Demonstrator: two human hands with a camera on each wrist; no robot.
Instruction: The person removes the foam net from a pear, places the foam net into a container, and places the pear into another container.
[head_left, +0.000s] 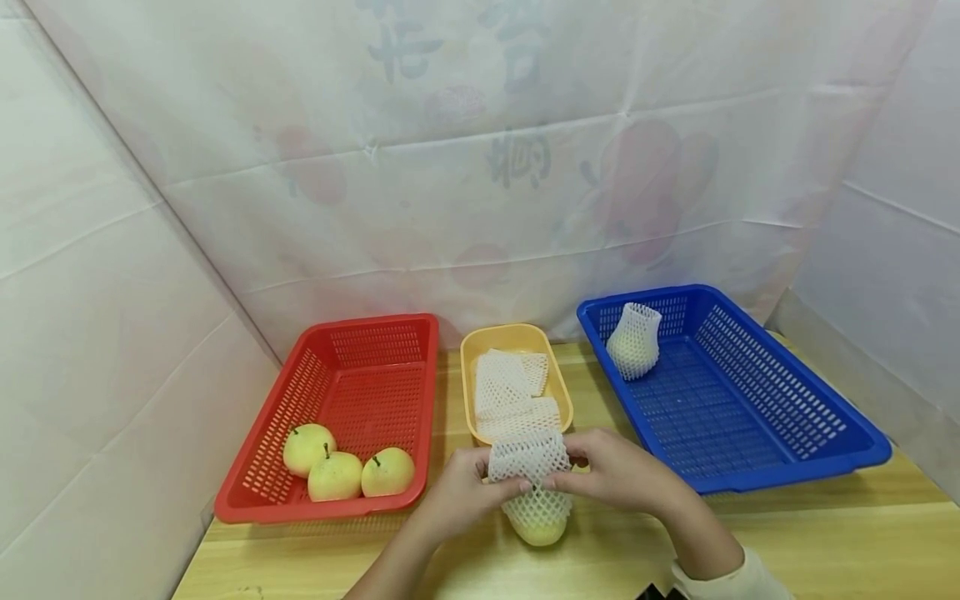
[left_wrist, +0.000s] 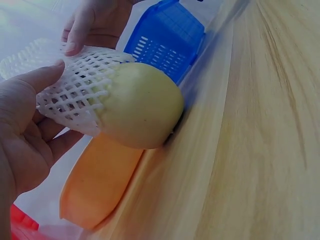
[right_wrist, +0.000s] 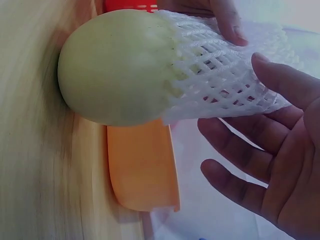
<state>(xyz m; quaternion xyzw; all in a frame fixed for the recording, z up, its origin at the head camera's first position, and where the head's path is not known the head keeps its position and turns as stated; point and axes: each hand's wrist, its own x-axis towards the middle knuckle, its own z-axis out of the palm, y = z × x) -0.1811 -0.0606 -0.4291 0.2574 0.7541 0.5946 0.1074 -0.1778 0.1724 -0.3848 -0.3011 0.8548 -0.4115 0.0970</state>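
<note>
A pale yellow pear (head_left: 543, 535) rests on the table with a white foam net sleeve (head_left: 529, 457) drawn over its upper part. In the left wrist view, the pear's rounded end (left_wrist: 145, 105) is bare and touches the wood. My left hand (head_left: 465, 490) pinches the sleeve from the left side, thumb in front and fingers behind. From the other side my right hand (head_left: 617, 473) pinches it the same way; in the right wrist view the lower fingers (right_wrist: 235, 185) of that hand stand off the net. The sleeve's open end stretches past both thumbs.
At the left, a red basket (head_left: 330, 510) holds three bare pears (head_left: 335, 477). Behind my hands, a small yellow-orange tray (head_left: 467, 375) contains flat foam nets (head_left: 504, 387). The blue basket (head_left: 742, 400) at the right holds one netted pear (head_left: 634, 343). Cloth walls (head_left: 450, 208) enclose the back and sides.
</note>
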